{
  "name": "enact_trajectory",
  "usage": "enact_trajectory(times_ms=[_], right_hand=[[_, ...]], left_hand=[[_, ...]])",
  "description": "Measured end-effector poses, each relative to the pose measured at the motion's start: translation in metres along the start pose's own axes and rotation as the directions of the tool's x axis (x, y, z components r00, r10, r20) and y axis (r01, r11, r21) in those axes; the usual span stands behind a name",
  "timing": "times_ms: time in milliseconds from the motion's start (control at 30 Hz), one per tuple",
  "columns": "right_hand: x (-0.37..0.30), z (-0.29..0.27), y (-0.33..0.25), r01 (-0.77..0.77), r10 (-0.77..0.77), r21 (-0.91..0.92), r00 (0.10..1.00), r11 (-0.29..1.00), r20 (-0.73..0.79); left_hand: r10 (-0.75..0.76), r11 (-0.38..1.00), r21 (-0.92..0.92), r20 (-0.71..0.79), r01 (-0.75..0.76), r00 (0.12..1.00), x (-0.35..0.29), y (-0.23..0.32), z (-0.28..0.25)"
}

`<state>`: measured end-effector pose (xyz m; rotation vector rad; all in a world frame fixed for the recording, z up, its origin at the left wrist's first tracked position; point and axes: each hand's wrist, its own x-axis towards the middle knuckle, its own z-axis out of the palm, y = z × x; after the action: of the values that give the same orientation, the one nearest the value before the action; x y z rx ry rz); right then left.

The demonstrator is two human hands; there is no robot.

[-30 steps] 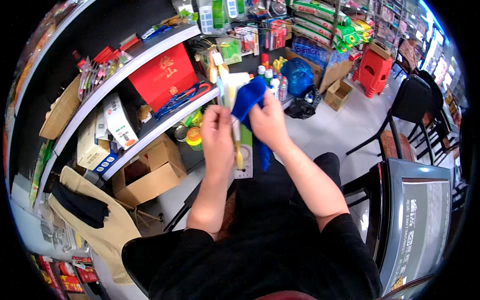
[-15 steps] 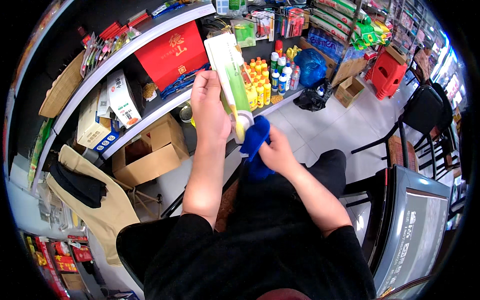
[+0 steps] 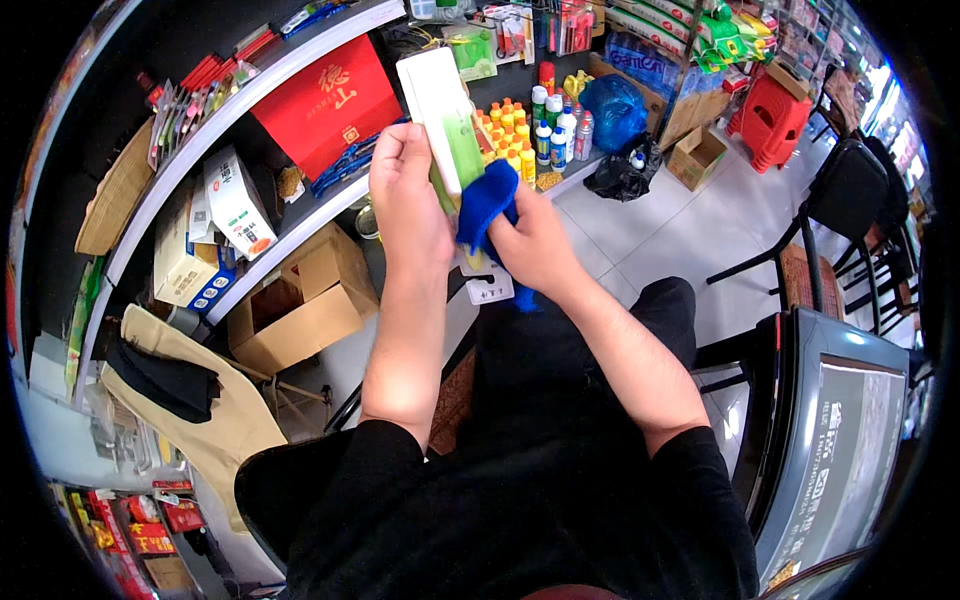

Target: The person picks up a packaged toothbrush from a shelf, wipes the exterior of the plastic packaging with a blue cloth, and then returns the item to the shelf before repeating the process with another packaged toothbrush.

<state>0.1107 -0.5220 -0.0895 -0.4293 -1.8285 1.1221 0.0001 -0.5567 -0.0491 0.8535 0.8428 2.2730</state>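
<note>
My left hand (image 3: 412,215) is closed on the left edge of a long white and green package (image 3: 446,120), which is held up at a tilt. A hang-hole shows at the package's lower end; what is inside I cannot make out. A blue cloth (image 3: 487,200) is bunched in my closed right hand (image 3: 535,245) and lies against the lower part of the package, covering some of it. The cloth's loose end hangs below the right hand, over my lap.
Ahead stands a shelf (image 3: 300,228) with a red box (image 3: 325,92) and several yellow bottles (image 3: 508,125). Below it is an open cardboard box (image 3: 310,305). To the right are a black chair (image 3: 850,190), red stools (image 3: 770,125) and a glass-topped table (image 3: 835,440).
My right hand has moved the blue cloth up along the package, from its lower end toward its middle. The package has shifted slightly left, and the view has turned a little.
</note>
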Motion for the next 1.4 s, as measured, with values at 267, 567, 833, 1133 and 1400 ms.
enact_trajectory(times_ms=[267, 567, 833, 1133, 1400], right_hand=[[-0.042, 0.01, 0.025, -0.038, 0.034, 0.082, 0.998, 0.996, 0.053], [-0.006, -0.009, 0.015, 0.023, -0.02, 0.087, 0.999, 0.996, -0.04], [-0.02, 0.004, 0.03, -0.029, 0.028, 0.017, 0.996, 0.999, 0.088], [-0.036, 0.02, 0.056, -0.135, 0.136, 0.112, 0.991, 0.985, -0.002], [-0.028, 0.018, 0.045, -0.21, 0.21, 0.074, 0.978, 0.975, 0.009]], left_hand=[[-0.018, 0.999, -0.03, 0.006, 0.019, 1.0, 0.021, -0.003, -0.013], [-0.013, 0.998, 0.057, 0.098, 0.007, 0.995, 0.015, -0.011, -0.014], [0.0, 1.0, -0.024, 0.012, 0.001, 1.0, 0.015, -0.012, -0.017], [0.082, 0.993, -0.08, -0.119, -0.092, 0.99, 0.031, -0.032, -0.037], [0.094, 0.994, -0.047, -0.079, -0.098, 0.992, 0.025, -0.035, -0.036]])
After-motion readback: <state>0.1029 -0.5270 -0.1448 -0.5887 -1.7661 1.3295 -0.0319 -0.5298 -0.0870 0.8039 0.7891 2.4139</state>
